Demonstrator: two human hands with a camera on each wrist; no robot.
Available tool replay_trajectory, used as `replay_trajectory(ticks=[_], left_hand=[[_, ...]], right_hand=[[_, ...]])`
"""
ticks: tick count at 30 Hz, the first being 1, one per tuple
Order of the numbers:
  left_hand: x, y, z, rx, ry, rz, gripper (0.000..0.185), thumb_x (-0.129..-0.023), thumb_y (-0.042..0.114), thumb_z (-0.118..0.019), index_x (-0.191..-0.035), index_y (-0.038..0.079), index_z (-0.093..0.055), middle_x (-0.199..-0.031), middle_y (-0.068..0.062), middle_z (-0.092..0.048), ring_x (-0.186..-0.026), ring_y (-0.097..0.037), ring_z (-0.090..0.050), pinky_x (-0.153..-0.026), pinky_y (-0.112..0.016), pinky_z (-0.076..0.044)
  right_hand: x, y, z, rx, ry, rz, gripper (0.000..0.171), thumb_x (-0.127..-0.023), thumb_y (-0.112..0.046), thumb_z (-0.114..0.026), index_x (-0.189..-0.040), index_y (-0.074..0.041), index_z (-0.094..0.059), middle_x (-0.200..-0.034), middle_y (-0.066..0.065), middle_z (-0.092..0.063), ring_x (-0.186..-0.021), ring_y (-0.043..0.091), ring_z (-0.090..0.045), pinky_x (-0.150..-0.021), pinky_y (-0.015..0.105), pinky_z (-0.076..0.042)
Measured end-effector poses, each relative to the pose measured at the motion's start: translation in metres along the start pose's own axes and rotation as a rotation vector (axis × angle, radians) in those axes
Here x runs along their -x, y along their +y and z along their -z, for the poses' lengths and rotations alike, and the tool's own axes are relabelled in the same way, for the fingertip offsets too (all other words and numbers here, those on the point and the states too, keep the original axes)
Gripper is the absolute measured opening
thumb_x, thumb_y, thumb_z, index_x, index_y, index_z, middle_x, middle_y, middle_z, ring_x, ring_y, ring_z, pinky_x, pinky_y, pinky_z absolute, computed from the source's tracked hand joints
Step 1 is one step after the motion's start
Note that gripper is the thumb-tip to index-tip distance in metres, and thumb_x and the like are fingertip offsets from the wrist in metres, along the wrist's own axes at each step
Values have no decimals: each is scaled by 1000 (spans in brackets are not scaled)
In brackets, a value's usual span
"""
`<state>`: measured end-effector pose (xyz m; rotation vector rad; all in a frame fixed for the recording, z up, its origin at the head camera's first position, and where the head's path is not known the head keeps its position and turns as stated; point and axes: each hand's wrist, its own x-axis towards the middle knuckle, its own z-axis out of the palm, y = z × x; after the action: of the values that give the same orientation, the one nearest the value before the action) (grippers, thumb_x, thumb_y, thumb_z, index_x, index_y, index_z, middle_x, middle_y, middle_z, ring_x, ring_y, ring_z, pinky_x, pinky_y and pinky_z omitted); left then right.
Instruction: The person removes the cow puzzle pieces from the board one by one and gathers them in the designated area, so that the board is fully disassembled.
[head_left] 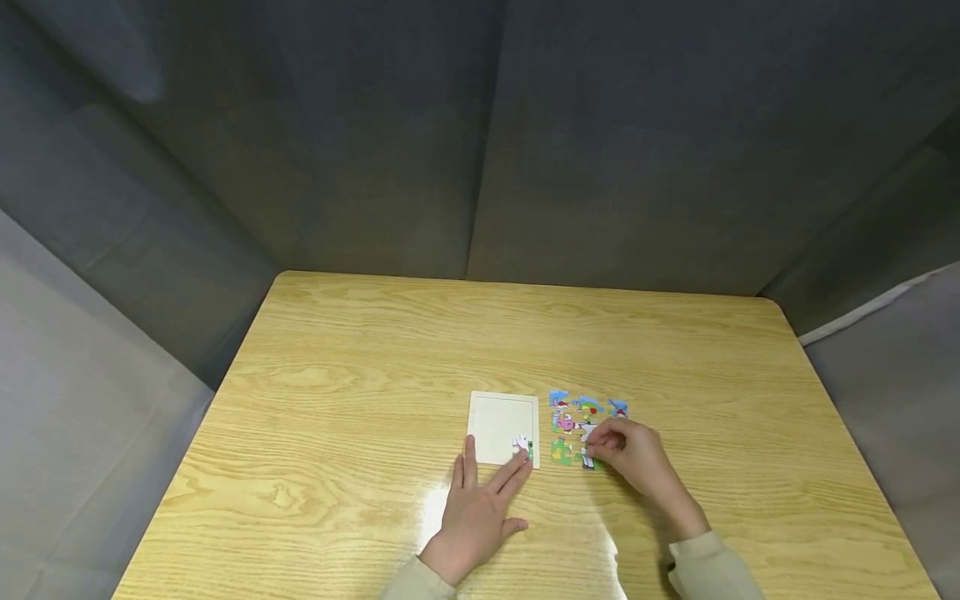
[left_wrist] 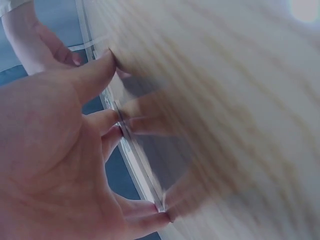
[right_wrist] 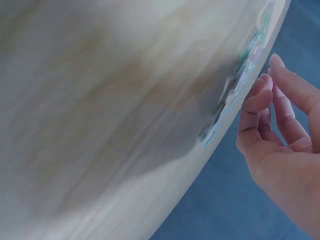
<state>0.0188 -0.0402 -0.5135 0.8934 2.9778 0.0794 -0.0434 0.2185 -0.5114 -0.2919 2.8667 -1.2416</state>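
The right hand (head_left: 633, 454), fingers curled, pinches at the loose puzzle pieces (head_left: 577, 425), just right of the puzzle tray (head_left: 501, 417); the left hand (head_left: 480, 508) rests spread at the tray's near edge on the surface (head_left: 360, 375).

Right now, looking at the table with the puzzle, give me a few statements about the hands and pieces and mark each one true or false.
1. The puzzle tray lies left of the loose pieces. True.
2. The left hand rests with straight fingers at the tray's near edge. True.
3. The tray is completely filled with pieces. False: only one piece sits in its near right corner.
4. The right hand lies flat on the bare table, far from the pieces. False: its fingers curl at the loose pieces.
5. Both sleeves are black. False: they are beige.
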Motion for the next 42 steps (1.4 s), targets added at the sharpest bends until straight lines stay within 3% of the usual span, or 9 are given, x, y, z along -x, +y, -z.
replay_trajectory(ticks=[9, 20, 42], left_hand=[[1, 1, 0, -14, -6, 2, 77, -80, 60, -48, -145, 26, -27, -152, 15, -12, -128, -57, -11, -96, -59, -34], [0, 2, 0, -19, -21, -4, 75, -80, 60, -47, -145, 29, -25, -151, 17, -9, -128, -57, -8, -96, -60, -33], [-1, 3, 2, 5, -29, -20, 73, -81, 57, -50, -145, 32, -24, -151, 20, -10, -127, -58, -4, -95, -64, -30]], right_hand=[[-20, -24, -21, -65, -59, 40, 10, -76, -5, -73, -84, -4, -66, -73, 1, -64, -63, 13, -59, -57, 20, -50], [-36, -44, -50, -70, -108, 40, 8, -76, -3, -72, -83, -4, -67, -74, 4, -65, -65, 14, -60, -59, 20, -49], [-40, -57, -56, -13, -157, 0, 4, -80, -2, -68, -79, -5, -65, -70, 0, -60, -62, 11, -54, -57, 19, -46]])
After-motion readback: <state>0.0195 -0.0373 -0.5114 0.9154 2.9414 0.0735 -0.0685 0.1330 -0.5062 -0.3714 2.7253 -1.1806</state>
